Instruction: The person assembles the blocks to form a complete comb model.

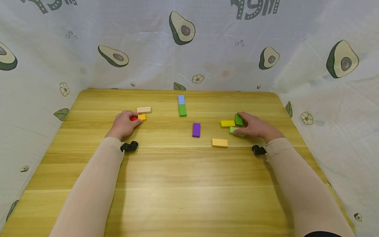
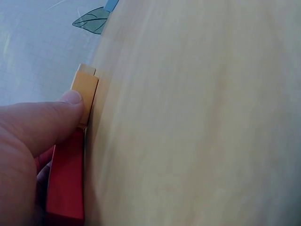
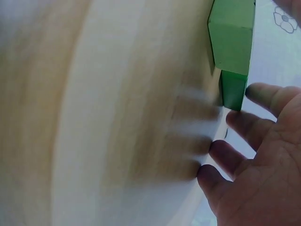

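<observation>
At the table's left side my left hand [image 1: 122,125] pinches a small orange block [image 1: 142,117], its thumb on the near face. A red block [image 2: 66,179] lies end-on against the orange one, mostly covered by that hand in the head view. On the right, my right hand [image 1: 253,126] reaches over a dark green block [image 1: 239,120] and a light green block [image 3: 230,42]. Its index fingertip is at the dark green block, and its thumb is over the light green one. These fingers are spread and fairly straight. A yellow block [image 1: 227,124] sits beside the green pair.
A plain wooden block [image 1: 143,110] lies just behind the orange one. Toward the back middle, a light blue block [image 1: 181,99] adjoins a green block [image 1: 182,110]. A purple block [image 1: 196,130] and a pale yellow block [image 1: 219,143] lie between the hands on the wooden table [image 1: 183,191].
</observation>
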`<state>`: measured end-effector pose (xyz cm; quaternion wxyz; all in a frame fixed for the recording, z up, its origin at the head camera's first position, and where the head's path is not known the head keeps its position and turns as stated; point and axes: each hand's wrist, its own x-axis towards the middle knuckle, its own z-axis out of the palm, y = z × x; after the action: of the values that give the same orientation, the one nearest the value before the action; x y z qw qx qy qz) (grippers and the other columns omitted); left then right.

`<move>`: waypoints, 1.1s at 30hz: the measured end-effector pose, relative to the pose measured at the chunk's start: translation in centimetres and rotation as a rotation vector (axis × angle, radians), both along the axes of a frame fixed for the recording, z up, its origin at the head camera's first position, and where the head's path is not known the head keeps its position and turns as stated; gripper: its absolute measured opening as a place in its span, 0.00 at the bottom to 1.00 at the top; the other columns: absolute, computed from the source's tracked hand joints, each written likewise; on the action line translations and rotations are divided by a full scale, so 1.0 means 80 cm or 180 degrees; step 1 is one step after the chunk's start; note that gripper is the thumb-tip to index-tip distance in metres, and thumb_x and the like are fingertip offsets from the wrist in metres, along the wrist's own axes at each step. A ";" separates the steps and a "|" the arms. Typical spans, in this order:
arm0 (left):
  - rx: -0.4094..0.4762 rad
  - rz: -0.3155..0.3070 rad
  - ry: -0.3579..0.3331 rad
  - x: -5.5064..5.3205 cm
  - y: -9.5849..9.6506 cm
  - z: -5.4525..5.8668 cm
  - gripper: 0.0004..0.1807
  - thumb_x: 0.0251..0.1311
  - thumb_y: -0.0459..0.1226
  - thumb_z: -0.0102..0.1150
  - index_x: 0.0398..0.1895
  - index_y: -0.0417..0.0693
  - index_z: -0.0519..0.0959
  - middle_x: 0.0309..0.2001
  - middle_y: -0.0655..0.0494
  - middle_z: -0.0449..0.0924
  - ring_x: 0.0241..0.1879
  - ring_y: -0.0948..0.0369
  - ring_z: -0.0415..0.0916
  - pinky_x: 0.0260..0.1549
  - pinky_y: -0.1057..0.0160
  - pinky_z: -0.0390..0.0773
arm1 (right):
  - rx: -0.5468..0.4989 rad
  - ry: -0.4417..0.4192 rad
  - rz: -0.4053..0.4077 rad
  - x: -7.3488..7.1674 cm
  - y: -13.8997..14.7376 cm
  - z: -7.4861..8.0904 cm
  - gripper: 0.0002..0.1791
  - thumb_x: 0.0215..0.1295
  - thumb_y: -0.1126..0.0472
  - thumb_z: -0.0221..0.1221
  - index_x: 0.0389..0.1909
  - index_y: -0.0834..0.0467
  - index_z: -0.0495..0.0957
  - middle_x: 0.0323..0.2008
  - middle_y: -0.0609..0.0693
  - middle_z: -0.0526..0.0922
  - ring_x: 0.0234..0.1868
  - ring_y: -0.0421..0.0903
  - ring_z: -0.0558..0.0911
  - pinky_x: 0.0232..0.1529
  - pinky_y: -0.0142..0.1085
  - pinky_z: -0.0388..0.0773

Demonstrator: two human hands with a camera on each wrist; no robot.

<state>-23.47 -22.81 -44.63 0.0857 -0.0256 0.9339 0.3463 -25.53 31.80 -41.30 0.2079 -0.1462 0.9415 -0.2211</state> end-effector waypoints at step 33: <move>0.0006 0.0028 0.0011 0.002 0.003 0.001 0.27 0.76 0.46 0.59 0.72 0.43 0.75 0.76 0.38 0.64 0.71 0.37 0.58 0.71 0.38 0.63 | 0.0085 0.0021 -0.0069 0.000 -0.001 -0.003 0.53 0.74 0.38 0.61 0.83 0.65 0.49 0.62 0.64 0.71 0.59 0.61 0.70 0.64 0.59 0.70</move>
<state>-23.30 -22.55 -44.51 0.0826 -0.0291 0.9336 0.3476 -25.51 31.69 -41.57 0.2043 -0.1340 0.9466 -0.2103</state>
